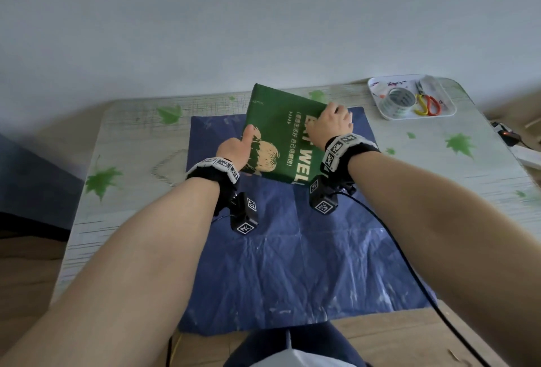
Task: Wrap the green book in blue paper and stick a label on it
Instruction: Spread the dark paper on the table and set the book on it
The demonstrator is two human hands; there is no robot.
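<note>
While left hand point(234, 151), right hand point(332, 122) grip it, green book point(275, 120), lengthwise near-to-far

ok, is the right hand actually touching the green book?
Touching. The head view shows the right hand on the green book, with its fingers curled over the book's far edge and no gap between them.

The green book point(278, 120) hides the fingers of the left hand point(234, 151), thumb excepted.
</note>
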